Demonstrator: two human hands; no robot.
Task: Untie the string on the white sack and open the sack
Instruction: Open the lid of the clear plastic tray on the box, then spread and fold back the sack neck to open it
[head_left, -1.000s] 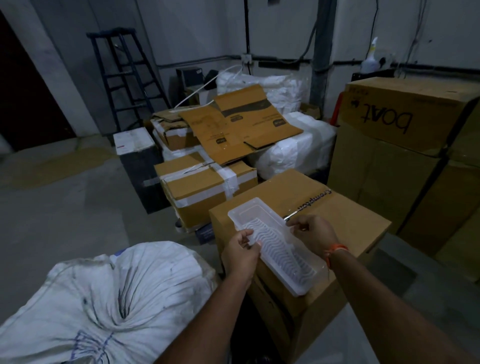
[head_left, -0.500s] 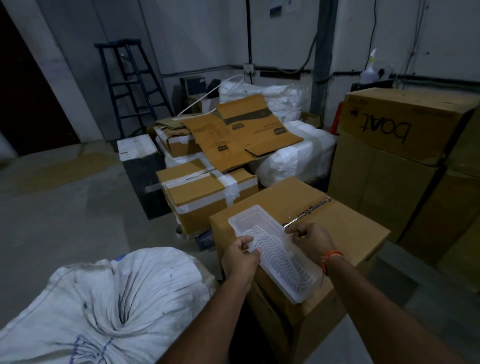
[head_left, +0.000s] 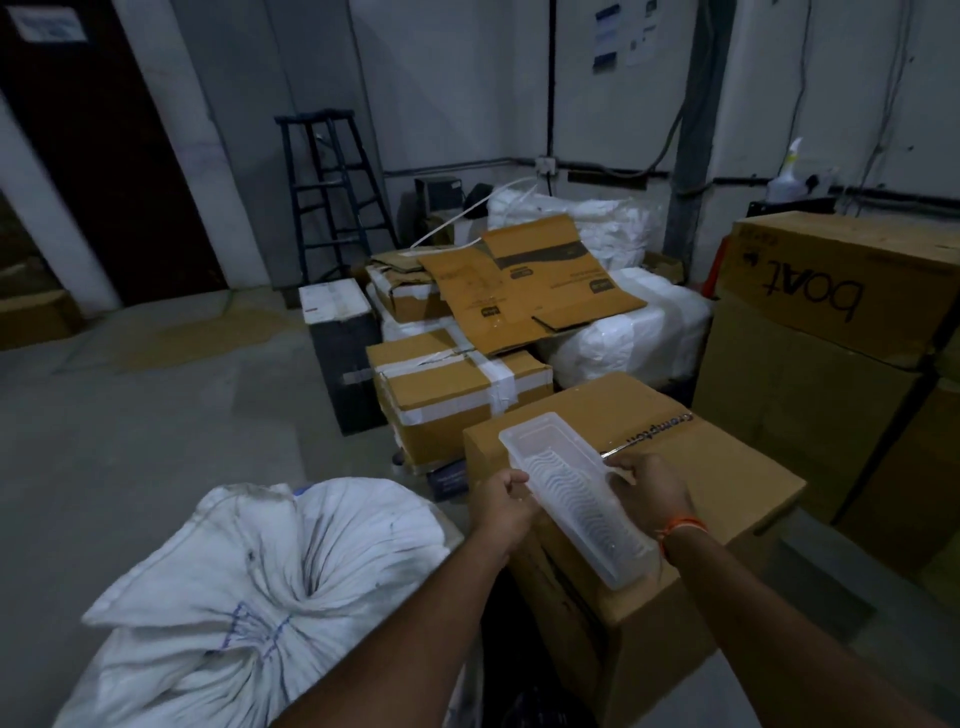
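Observation:
The white sack (head_left: 249, 587) lies at the lower left, its mouth gathered into a twisted knot facing me; the string itself I cannot make out. Both hands are away from it, to its right. My left hand (head_left: 501, 506) grips the left edge of a clear plastic tray (head_left: 571, 496), and my right hand (head_left: 652, 491) grips its right edge. The tray rests tilted on top of a brown cardboard box (head_left: 727, 467). A thin metal rod pokes out past my right fingers.
Taped cardboard boxes (head_left: 452, 400) and flattened cardboard (head_left: 524, 286) are piled behind. Tall "boat" boxes (head_left: 831, 312) stand at the right. White wrapped bundles (head_left: 634, 332), a black box (head_left: 340, 343) and a blue stepladder (head_left: 332, 192) stand further back. Bare concrete floor (head_left: 156, 426) spreads to the left.
The view has tilted upward, so everything sits lower in the frame. Both hands stay on the tray atop the box, with little shift.

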